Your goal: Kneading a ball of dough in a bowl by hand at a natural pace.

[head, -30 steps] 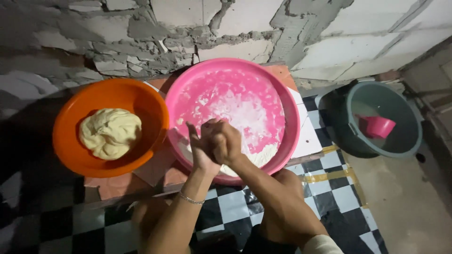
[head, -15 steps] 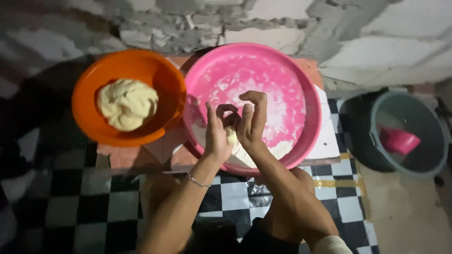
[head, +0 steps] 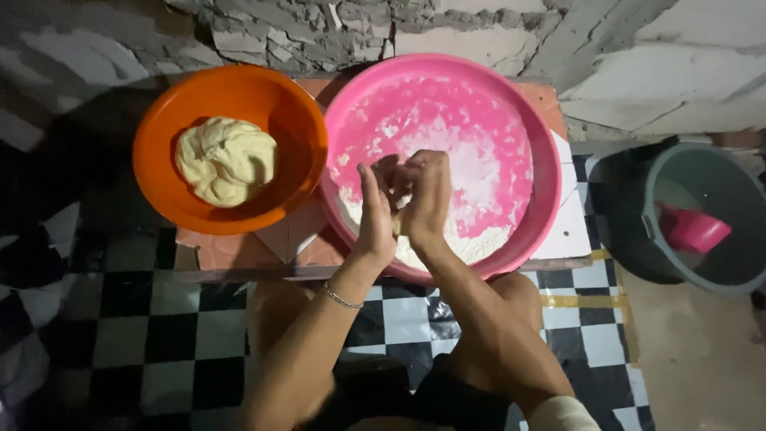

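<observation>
- Pressed together, left hand (head: 375, 211) and right hand (head: 427, 195) meet over the pink basin (head: 542, 183); anything held between them is hidden.
- Dough (head: 226, 160) sits in the orange bowl (head: 299, 140) alongside.

single head cam, looking almost straight down from above the person's knees, facing the rough block wall (head: 638, 72) at 12 o'clock. close range: pink basin (head: 542, 199) dead centre, orange bowl (head: 159, 144) at 10, grey bucket (head: 662, 263) at 3, probably cropped. no second view.
</observation>
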